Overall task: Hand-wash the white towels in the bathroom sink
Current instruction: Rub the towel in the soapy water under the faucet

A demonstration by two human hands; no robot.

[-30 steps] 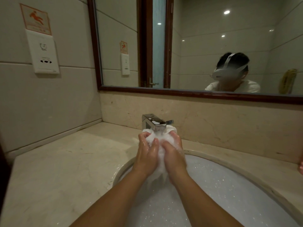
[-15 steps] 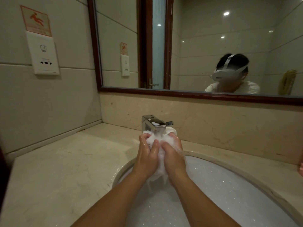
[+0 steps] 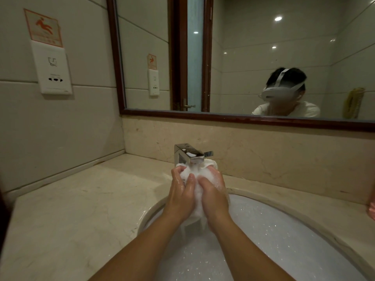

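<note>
Low in the frame, 2 wet forearms reach out over the sink [image 3: 151,211], whose bowl holds pale, speckled, sudsy water. Just above centre, the left hand [image 3: 180,196] and the right hand [image 3: 215,196] are both curled tight round 1 bunched white towel [image 3: 193,178], squeezing it between them, and water streams off its lower end into the bowl. The top of the bundle sits right under the tap [image 3: 189,154] and seems to touch the spout; a white blur there may be running water, though I cannot tell. To my eye the soapy grip is the weak point: a hard twist could let the towel slip and drop into the suds, splashing over the rim onto the stone counter [image 3: 71,209]. Lifted any higher, the cloth could catch on the spout. Further off at upper left, a wall socket [image 3: 53,72] sits under a slip-warning sign [image 3: 43,27], so spray thrown that way, or water reaching the floor, would be the worse trouble.
</note>
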